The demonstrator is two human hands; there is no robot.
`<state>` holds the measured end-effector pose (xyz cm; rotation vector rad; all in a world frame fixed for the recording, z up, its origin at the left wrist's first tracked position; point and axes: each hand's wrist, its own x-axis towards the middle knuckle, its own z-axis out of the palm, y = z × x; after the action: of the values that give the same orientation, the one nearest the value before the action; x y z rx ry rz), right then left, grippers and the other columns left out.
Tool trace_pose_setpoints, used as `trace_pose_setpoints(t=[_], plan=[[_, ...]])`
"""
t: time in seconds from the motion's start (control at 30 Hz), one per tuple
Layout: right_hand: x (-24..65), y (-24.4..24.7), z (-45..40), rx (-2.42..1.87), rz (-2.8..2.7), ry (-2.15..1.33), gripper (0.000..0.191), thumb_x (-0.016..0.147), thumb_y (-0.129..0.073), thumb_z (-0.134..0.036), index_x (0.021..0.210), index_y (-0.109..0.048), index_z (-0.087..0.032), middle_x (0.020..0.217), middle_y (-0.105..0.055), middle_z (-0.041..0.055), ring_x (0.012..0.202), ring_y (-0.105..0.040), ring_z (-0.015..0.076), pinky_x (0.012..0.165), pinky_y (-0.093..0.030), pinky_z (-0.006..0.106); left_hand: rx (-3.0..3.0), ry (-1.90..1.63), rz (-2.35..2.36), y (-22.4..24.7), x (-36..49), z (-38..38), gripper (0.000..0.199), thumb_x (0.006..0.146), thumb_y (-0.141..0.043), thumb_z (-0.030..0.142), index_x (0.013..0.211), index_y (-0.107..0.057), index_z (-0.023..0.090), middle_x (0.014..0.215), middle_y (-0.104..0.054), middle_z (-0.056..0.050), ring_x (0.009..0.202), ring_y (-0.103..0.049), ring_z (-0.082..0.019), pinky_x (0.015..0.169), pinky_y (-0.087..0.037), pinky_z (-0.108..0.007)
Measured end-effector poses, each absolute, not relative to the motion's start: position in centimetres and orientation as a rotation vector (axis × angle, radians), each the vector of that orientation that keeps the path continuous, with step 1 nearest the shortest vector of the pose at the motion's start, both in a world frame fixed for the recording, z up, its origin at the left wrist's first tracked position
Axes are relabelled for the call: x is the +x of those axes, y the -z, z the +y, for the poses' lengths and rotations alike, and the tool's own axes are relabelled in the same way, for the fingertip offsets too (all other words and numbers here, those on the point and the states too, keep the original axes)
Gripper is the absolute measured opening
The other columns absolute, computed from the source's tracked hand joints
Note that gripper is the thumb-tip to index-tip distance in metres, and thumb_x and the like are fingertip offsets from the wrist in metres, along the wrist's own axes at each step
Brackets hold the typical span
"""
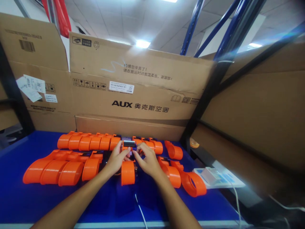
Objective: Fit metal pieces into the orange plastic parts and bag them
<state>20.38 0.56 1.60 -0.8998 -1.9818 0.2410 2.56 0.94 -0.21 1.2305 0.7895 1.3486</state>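
Both hands meet at the middle of the blue table, around a small black and orange device [129, 144] with a pale toothed strip along its top. My left hand [117, 158] is closed on its left side, thumb pressed across the front. On the opposite side, my right hand [147, 159] has its fingers bent in at the device's right edge, beside a small blue part. An orange ring-shaped cuff [128, 173] shows just below the hands; it looks joined to the device, though the joint is hidden by the fingers.
Several orange cuffs [70, 173] lie in rows left of the hands, with more cuffs [194, 184] to the right. A white cable [141, 210] runs to the front edge. Cardboard [95, 101] walls the back; a power strip [214, 178] sits at right beside a dark rack post [202, 101].
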Motion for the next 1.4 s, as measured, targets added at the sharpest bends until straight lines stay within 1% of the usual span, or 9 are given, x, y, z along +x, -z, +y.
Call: trace_pose_setpoints(t=[0.33,0.57,0.73,0.83,0.93,1.07,1.17,1.27,1.4], plan=[[20.3,-2.0,0.1,-0.945,-1.985,-0.275,0.018,0.097,-0.057,-0.033,0.082,-0.056,-0.024,0.081,-0.062,0.0036,0.075,-0.058,0.0202,0.067,-0.046,0.032,1.191,-1.370,0.756,0.4,2.8,1.1,0.043,0.076,-0.077,0.048,0.102,-0.057,0.020,0.071,-0.061,0.004,0.055,-0.061,-0.012,0.055,-0.052,-0.023],[20.0,-1.5,0.2,-0.946,-1.737,-0.467,0.014,0.096,-0.058,-0.036,0.088,-0.056,-0.024,0.095,-0.070,0.0055,0.085,-0.066,0.0222,0.079,-0.052,0.036,1.063,-1.386,0.700,0.8,2.9,1.6,0.044,0.076,-0.078,0.046,0.103,-0.057,0.019,0.073,-0.064,0.002,0.054,-0.063,-0.013,0.054,-0.052,-0.024],[19.3,-1.0,1.1,-0.885,-1.433,-0.737,0.024,0.096,-0.055,-0.049,0.101,-0.057,-0.025,0.096,-0.070,0.0049,0.088,-0.068,0.0236,0.074,-0.055,0.035,0.963,-1.234,0.622,0.2,3.0,0.6,0.066,0.075,-0.079,0.043,0.130,-0.050,0.021,0.081,-0.072,-0.003,0.055,-0.069,-0.018,0.055,-0.055,-0.029],[19.0,-1.2,1.0,-0.909,-1.436,-0.798,0.032,0.096,-0.054,-0.054,0.110,-0.061,-0.026,0.098,-0.069,0.0042,0.088,-0.067,0.0230,0.076,-0.055,0.034,0.951,-1.156,0.606,0.0,3.1,-0.1,0.085,0.076,-0.079,0.041,0.149,-0.038,0.025,0.070,-0.071,0.000,0.054,-0.070,-0.020,0.056,-0.055,-0.030],[18.8,-1.6,0.4,-0.837,-1.445,-0.959,0.036,0.097,-0.051,-0.055,0.113,-0.064,-0.025,0.103,-0.070,0.0055,0.096,-0.067,0.0253,0.079,-0.056,0.036,0.961,-1.089,0.601,0.5,2.9,-0.3,0.086,0.078,-0.077,0.045,0.152,-0.039,0.025,0.061,-0.068,0.000,0.056,-0.072,-0.024,0.057,-0.056,-0.031],[18.5,-2.2,-0.3,-0.788,-1.421,-1.105,0.036,0.098,-0.049,-0.055,0.108,-0.064,-0.024,0.101,-0.070,0.0059,0.095,-0.068,0.0253,0.077,-0.057,0.037,0.954,-1.022,0.544,0.7,2.7,-0.2,0.080,0.081,-0.075,0.047,0.152,-0.041,0.027,0.063,-0.070,-0.002,0.064,-0.075,-0.028,0.061,-0.058,-0.037],[18.5,-2.3,-0.3,-0.831,-1.410,-1.099,0.038,0.097,-0.050,-0.060,0.103,-0.061,-0.024,0.099,-0.070,0.0056,0.092,-0.068,0.0247,0.068,-0.057,0.033,0.976,-1.024,0.499,0.2,2.9,-0.3,0.073,0.078,-0.080,0.040,0.144,-0.051,0.025,0.077,-0.074,-0.006,0.072,-0.076,-0.028,0.065,-0.059,-0.036],[18.6,-1.9,0.2,-0.865,-1.384,-1.071,0.038,0.092,-0.058,-0.062,0.096,-0.056,-0.025,0.094,-0.069,0.0039,0.085,-0.068,0.0228,0.062,-0.054,0.030,1.016,-1.048,0.442,-0.2,3.3,-0.5,0.070,0.072,-0.087,0.029,0.135,-0.058,0.022,0.107,-0.075,-0.013,0.087,-0.076,-0.028,0.076,-0.060,-0.037],[18.6,-1.1,1.0,-0.889,-1.400,-1.026,0.042,0.085,-0.066,-0.064,0.093,-0.052,-0.025,0.085,-0.065,0.0013,0.076,-0.064,0.0195,0.062,-0.052,0.028,1.047,-1.156,0.503,0.1,3.5,-0.1,0.058,0.075,-0.085,0.034,0.127,-0.065,0.020,0.122,-0.071,-0.015,0.106,-0.072,-0.028,0.089,-0.058,-0.039]])
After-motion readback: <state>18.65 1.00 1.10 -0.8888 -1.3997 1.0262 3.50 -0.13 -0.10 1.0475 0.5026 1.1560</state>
